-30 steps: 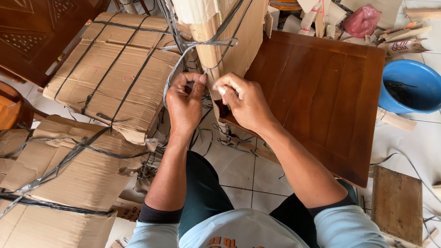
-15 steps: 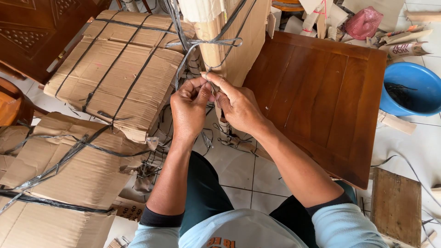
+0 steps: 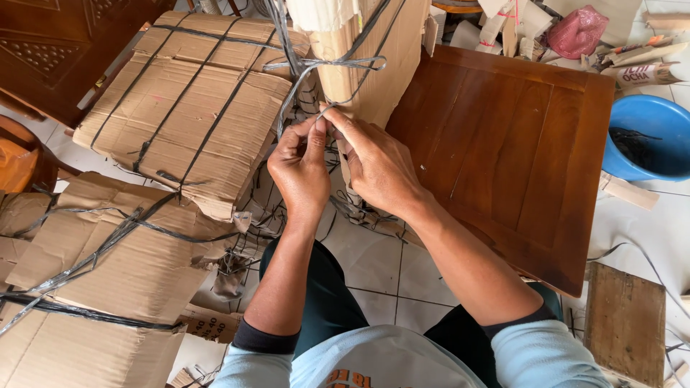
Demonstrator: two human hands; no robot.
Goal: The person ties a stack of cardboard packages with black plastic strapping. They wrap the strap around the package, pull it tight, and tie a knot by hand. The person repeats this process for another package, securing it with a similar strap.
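Note:
My left hand [image 3: 300, 167] and my right hand [image 3: 375, 167] meet in front of me, fingertips pinched together on a grey plastic strap [image 3: 310, 66]. The strap loops around an upright piece wrapped in brown cardboard [image 3: 363, 68] just beyond my fingers. A dark brown wooden panel [image 3: 519, 149] leans to the right of that wrapped piece, under my right forearm.
Two cardboard-wrapped bundles bound with dark straps lie at the left [image 3: 190, 100] and lower left [image 3: 93, 287]. A blue plastic basin [image 3: 658, 118] sits at the right edge. A carved dark wood panel [image 3: 54, 50] is top left, a small plank [image 3: 625, 323] bottom right on white tiles.
My hands have come closer together and risen slightly toward the wrapped piece, fingers now pinched on the strap where they were a little apart before.

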